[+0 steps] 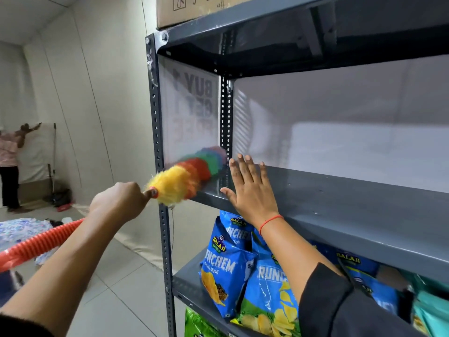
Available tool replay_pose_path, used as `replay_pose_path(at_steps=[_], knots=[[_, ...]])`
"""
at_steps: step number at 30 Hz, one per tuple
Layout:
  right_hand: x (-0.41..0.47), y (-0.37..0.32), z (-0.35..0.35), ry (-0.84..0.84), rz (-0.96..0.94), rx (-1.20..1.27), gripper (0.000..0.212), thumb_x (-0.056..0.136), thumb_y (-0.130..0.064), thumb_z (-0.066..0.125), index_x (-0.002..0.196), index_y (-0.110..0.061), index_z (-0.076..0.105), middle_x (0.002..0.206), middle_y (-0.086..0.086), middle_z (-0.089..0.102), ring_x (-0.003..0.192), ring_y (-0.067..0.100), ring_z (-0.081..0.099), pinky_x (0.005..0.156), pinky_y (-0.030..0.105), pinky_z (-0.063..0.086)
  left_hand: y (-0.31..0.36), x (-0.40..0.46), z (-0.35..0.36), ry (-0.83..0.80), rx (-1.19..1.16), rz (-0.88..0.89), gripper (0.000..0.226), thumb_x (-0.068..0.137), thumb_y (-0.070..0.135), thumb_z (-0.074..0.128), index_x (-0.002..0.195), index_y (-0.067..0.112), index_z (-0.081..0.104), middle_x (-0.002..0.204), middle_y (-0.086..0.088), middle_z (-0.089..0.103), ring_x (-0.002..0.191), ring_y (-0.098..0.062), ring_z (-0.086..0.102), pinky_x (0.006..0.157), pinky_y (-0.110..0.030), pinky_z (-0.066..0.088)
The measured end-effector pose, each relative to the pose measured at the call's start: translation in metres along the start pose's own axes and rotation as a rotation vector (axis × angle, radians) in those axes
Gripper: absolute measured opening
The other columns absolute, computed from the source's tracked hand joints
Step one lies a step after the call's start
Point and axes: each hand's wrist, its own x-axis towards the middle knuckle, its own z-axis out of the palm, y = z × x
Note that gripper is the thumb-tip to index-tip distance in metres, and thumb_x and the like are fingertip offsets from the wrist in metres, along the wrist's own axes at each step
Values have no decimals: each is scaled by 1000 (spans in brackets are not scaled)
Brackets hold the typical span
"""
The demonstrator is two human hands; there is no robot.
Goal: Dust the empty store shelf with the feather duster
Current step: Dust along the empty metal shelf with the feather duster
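Observation:
The empty grey metal shelf (340, 203) runs across the right half of the head view at chest height. A rainbow feather duster (187, 176) lies with its blurred fluffy head across the shelf's left end, against the translucent side panel. My left hand (119, 200) is shut on the duster's orange ribbed handle just behind the yellow fluff; the handle trails back to the lower left. My right hand (250, 188) rests flat on the shelf, fingers spread, right beside the duster's head.
Blue chip bags (228, 268) fill the shelf below, green and teal bags lower. A cardboard box (194, 10) sits on the top shelf. A perforated steel post (159, 154) marks the rack's left corner. Another person (9, 166) stands at the far wall near a broom.

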Motion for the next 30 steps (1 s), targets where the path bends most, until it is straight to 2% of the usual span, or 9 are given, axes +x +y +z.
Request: replay_pose_path(at_steps=[3, 6, 10, 13, 16, 19, 22, 26, 30], knots=[[-3, 2, -3, 42, -24, 7, 65, 87, -47, 30, 133, -5, 46, 136, 20, 47, 125, 36, 43, 98, 57, 32, 8, -5, -2, -23, 26, 155, 70, 79, 73, 30, 55, 11, 51, 56, -3, 54, 56, -24, 57, 52, -25, 40], [-10, 8, -3, 51, -33, -13, 63, 88, -47, 31, 135, -7, 44, 138, 19, 45, 128, 35, 39, 99, 58, 31, 2, 0, -7, -22, 28, 180, 72, 64, 79, 20, 51, 14, 50, 55, -1, 55, 55, -23, 58, 55, -26, 46], [-21, 22, -11, 117, 9, 13, 60, 89, -46, 33, 135, -8, 43, 139, 19, 44, 130, 32, 27, 102, 56, 28, 4, 7, -5, 117, 66, 149, 74, 82, 71, 25, 72, 11, 68, 59, -2, 54, 63, -27, 63, 57, -27, 48], [-34, 33, -22, 206, 91, 81, 60, 94, -49, 28, 137, -9, 38, 141, 18, 42, 132, 33, 25, 107, 49, 19, 14, 7, -2, 107, 32, 246, 68, 83, 70, 24, 63, 17, 62, 59, -1, 53, 59, -25, 56, 53, -26, 40], [-50, 47, -34, 207, 53, 33, 59, 98, -51, 15, 139, -11, 32, 142, 17, 40, 134, 32, 21, 108, 47, 12, 28, 6, 1, 45, 48, 360, 62, 75, 74, 20, 61, 27, 57, 66, 0, 57, 63, -24, 55, 57, -28, 44], [-63, 63, -44, 204, 55, -42, 58, 98, -50, 14, 138, -11, 32, 142, 18, 40, 134, 32, 20, 108, 48, 12, 52, 13, 3, 78, 23, 393, 67, 78, 73, 23, 68, 21, 64, 74, -4, 65, 67, -27, 59, 60, -30, 45], [-77, 78, -56, 225, 104, -69, 57, 98, -50, 17, 139, -12, 31, 143, 17, 38, 135, 32, 21, 108, 48, 14, 86, 14, 3, 88, -90, 467, 62, 81, 69, 29, 54, 17, 49, 58, -3, 52, 59, -27, 52, 58, -32, 44], [-99, 103, -71, 237, 117, -141, 54, 99, -47, 20, 139, -13, 30, 143, 17, 39, 135, 32, 22, 109, 48, 16, 123, 19, 17, -76, -100, 707, 70, 74, 74, 27, 75, 15, 65, 67, -4, 56, 77, -28, 61, 69, -37, 50], [-125, 130, -88, 236, 174, -238, 54, 99, -48, 19, 137, -12, 33, 140, 17, 42, 133, 32, 25, 107, 50, 20, 144, 46, 17, -22, -194, 722, 72, 81, 64, 28, 95, 8, 71, 94, -16, 71, 91, -33, 65, 83, -42, 54]])
